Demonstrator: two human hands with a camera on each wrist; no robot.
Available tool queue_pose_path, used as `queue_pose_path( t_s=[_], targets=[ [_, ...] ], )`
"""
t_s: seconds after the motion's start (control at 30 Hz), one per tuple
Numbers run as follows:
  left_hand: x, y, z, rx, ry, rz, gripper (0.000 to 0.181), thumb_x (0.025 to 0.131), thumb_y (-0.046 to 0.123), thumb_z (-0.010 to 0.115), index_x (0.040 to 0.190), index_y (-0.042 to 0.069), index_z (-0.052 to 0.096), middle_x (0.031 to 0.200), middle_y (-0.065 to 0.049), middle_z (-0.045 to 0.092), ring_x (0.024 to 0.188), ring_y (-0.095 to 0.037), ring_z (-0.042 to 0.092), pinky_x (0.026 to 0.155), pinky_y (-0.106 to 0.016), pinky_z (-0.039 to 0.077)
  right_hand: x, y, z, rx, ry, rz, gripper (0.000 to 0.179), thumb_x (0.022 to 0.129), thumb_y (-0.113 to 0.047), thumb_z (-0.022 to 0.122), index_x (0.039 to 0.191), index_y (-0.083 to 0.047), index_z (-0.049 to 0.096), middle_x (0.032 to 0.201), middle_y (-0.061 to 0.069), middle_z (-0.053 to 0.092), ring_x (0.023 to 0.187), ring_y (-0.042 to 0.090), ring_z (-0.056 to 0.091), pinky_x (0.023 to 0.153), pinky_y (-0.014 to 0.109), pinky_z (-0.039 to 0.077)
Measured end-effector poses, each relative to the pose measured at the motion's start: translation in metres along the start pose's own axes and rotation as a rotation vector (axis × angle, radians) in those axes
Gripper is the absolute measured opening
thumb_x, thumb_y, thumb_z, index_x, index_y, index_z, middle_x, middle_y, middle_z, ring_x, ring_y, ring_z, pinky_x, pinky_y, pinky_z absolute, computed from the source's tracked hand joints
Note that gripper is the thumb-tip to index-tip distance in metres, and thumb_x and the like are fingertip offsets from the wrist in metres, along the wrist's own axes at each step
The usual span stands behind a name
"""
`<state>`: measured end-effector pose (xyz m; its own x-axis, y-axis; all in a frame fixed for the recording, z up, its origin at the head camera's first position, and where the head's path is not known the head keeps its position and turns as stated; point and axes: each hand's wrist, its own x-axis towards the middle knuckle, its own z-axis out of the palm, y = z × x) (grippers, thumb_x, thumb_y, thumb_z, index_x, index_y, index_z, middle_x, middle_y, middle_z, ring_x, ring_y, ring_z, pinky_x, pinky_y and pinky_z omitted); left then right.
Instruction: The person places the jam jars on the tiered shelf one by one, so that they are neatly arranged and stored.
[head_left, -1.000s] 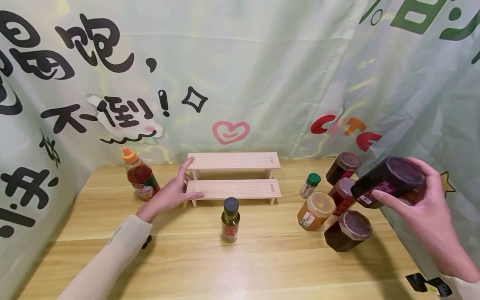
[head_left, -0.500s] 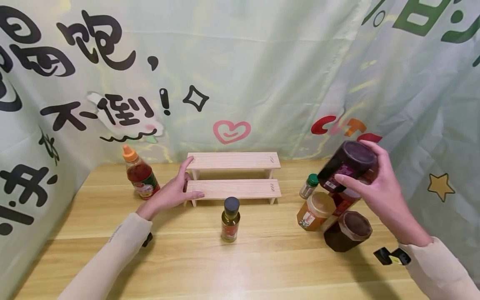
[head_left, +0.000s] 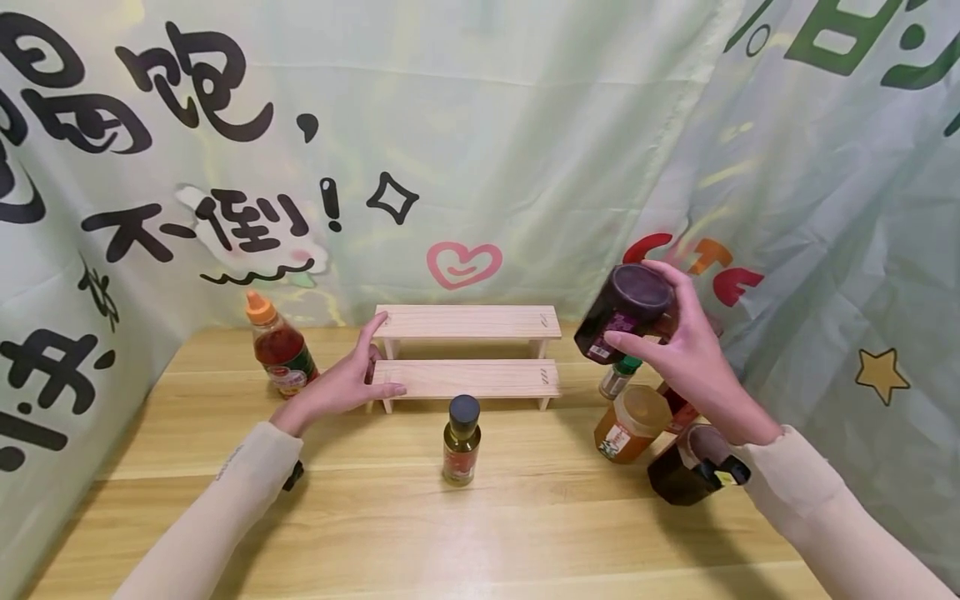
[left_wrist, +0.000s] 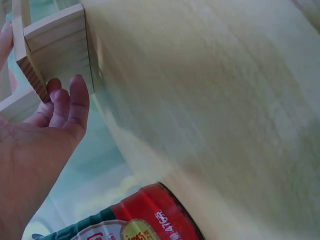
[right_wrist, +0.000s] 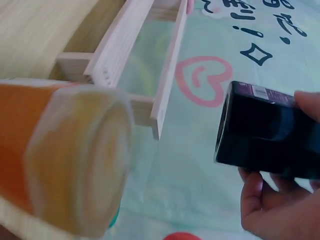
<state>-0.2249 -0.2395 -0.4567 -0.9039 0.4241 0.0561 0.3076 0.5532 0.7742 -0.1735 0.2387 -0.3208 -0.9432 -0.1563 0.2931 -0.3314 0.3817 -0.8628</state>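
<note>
My left hand grips the left end of a two-tier wooden rack. Its thumb lies on the lower shelf and the index finger reaches the upper one. In the left wrist view, the other fingertips curl against the wooden end. My right hand holds a dark jar with a purple label up off the table, tilted, right of the rack. Thumb and fingers sit on opposite sides of this jar in the right wrist view. Beneath it is a green-capped shaker, partly covered by the jar.
An amber jar and another dark jar stand at the right; a red-labelled jar is mostly behind my right hand. A small dark-capped bottle stands before the rack. Left of it is an orange-capped sauce bottle. Printed cloth hangs behind.
My right hand has carried the dark jar leftward, from over the group of jars at the right to beside the rack. The left hand stays on the rack.
</note>
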Motion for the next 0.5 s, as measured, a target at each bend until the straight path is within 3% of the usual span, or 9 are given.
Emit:
queue_pose_path(
  t_s=[0.2,0.5],
  targets=[
    [-0.002,0.001,-0.005,-0.026,-0.024,0.021,0.127,0.095,0.023,0.090,0.174,0.029,-0.009,0.103,-0.017,0.057,0.079,-0.025,0.055,0.067,-0.037,0.050,0.021,-0.004,0.018,0.031,-0.106,-0.008,0.092,0.096,-0.008,0.087,0.168,-0.028,0.032,0.152,0.002,0.053,0.125,0.026,0.062,0.099,0.027,0.053],
    [-0.002,-0.001,-0.009,-0.028,-0.036,0.050,0.125,0.096,0.019,0.089,0.175,0.025,-0.007,0.107,-0.019,0.059,0.091,-0.026,0.062,0.075,-0.039,0.056,0.051,-0.001,0.060,0.145,-0.221,-0.007,0.094,0.095,-0.006,0.087,0.168,-0.027,0.032,0.152,0.008,0.054,0.128,0.034,0.063,0.099,0.044,0.056]
  ],
)
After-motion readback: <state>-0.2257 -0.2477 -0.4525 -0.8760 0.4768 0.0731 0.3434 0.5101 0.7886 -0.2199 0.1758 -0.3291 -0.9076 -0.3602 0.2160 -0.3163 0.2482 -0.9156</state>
